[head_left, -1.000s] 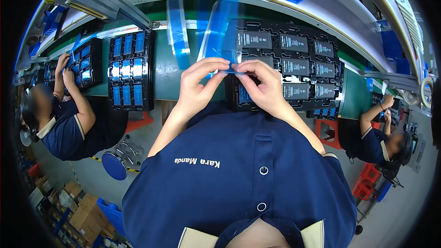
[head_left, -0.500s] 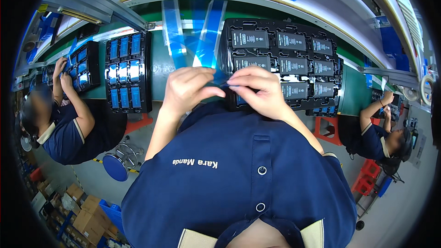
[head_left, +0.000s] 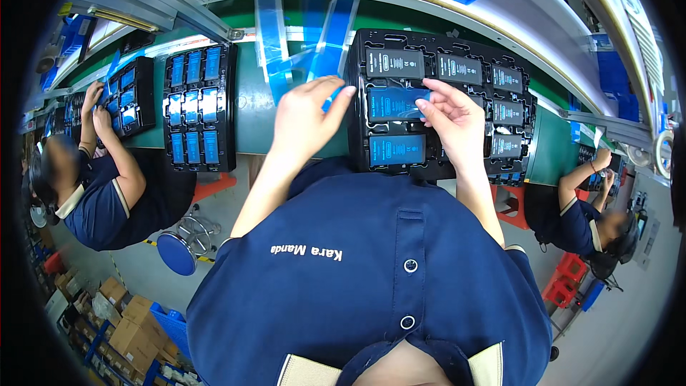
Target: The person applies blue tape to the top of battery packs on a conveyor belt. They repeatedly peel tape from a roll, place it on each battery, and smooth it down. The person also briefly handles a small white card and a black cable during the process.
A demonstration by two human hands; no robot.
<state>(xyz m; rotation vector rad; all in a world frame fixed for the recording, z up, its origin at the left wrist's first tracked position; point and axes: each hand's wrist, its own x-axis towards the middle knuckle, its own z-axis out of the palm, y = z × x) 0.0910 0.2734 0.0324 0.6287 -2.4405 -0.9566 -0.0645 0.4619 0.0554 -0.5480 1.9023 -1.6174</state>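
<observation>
Blue-filmed battery [head_left: 389, 104] sits in the left column, middle row, of the black tray [head_left: 356, 64]. Clock: 12 = away from the person.

Right hand [head_left: 457, 118]: at the battery's 3 o'clock end. Thumb tip right by that end, index tip a bit toward 12, gap between the two, other fingers curled. Battery lies at 9 o'clock from the thumb. Clear glint on the film beside the thumb tip; can't tell if anything is pinched.

Left hand [head_left: 309, 118]: at 9 o'clock of the battery, clear of it. Index bent, thumb straight, tips close together just off the tray edge. Blue patch shows in the gap; can't tell if it's held.

Neighbours: second blue-filmed battery [head_left: 396, 150] at 6 o'clock, grey battery [head_left: 395, 63] at 12. Blue-edged film strips [head_left: 334, 36] lie around 12 to 1 o'clock from the left hand. Another loaded tray [head_left: 230, 114] is at 9, well apart.
</observation>
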